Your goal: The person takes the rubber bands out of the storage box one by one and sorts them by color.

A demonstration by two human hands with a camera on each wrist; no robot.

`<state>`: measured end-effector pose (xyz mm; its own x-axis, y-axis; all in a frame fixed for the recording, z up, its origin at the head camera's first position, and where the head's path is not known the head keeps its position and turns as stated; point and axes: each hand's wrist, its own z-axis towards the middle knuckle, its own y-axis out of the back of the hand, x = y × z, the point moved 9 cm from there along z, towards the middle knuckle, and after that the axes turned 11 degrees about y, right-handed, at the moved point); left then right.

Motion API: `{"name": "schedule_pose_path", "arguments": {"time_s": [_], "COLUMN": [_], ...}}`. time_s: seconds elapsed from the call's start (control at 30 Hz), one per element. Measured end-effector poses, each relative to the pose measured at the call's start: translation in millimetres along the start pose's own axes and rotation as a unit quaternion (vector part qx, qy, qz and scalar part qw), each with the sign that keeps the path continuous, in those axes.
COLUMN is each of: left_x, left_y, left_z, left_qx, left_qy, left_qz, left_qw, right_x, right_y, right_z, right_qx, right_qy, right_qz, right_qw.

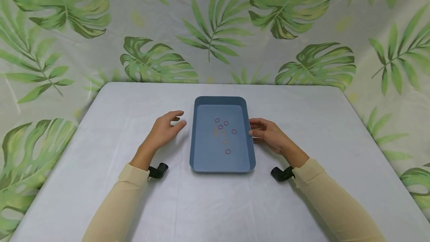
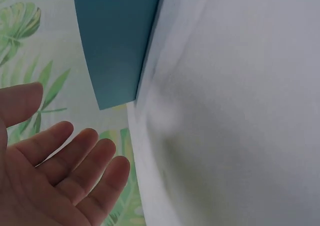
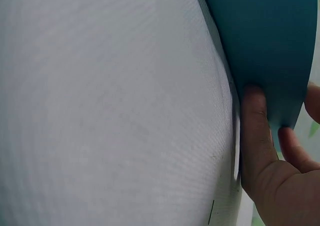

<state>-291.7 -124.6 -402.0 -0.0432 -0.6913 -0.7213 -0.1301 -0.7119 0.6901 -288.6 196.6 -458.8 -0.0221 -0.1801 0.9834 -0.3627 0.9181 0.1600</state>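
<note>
A blue-grey rectangular tray (image 1: 223,163) lies on the table with its long sides running away from me. Inside it are several thin red rings (image 1: 234,132) and fainter orange rings (image 1: 225,141), possibly small elastic bands. Left of the tray, my left hand (image 1: 163,130) hovers with relaxed, slightly bent fingers, holding nothing; the left wrist view shows a gap between its fingertips (image 2: 117,168) and the tray's side wall (image 2: 120,41). My right hand (image 1: 270,135) touches the tray's right side. In the right wrist view its fingers (image 3: 256,121) rest against the outer wall (image 3: 270,41).
A white cloth covers the table (image 1: 141,96). Behind it hangs a leaf-patterned backdrop (image 1: 215,70). Black wrist cameras, left (image 1: 158,170) and right (image 1: 282,173), stick inward from the sleeves near the tray's front corners.
</note>
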Motion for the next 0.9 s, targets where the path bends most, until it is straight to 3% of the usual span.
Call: {"name": "schedule_pose_path", "arguments": {"time_s": [0.13,0.37,0.53,0.73,0.9], "left_x": [-6.7,-46.1,-74.0,-93.2,-110.0], "left_y": [-0.9,-3.8,-15.2,-37.3,-45.4], "left_z": [3.9,8.5,15.1,26.7,36.8], "left_qx": [-0.004,-0.032,0.013,0.086,0.111], "left_qy": [-0.017,-0.104,-0.127,-0.127,-0.116], "left_qz": [0.020,0.070,0.098,0.146,0.120], "left_qw": [0.9996,0.9916,0.9870,0.9774,0.9798], "right_x": [0,-2,-2,-2,0], "right_y": [-1,-2,-2,0,-1], "right_z": [0,1,1,1,1], "right_qx": [0.000,0.003,0.006,0.006,0.012], "right_qy": [-0.004,-0.004,-0.004,-0.004,0.001], "right_qz": [-0.002,-0.004,-0.002,-0.005,-0.006], "right_qw": [1.000,1.000,1.000,1.000,1.000]}}
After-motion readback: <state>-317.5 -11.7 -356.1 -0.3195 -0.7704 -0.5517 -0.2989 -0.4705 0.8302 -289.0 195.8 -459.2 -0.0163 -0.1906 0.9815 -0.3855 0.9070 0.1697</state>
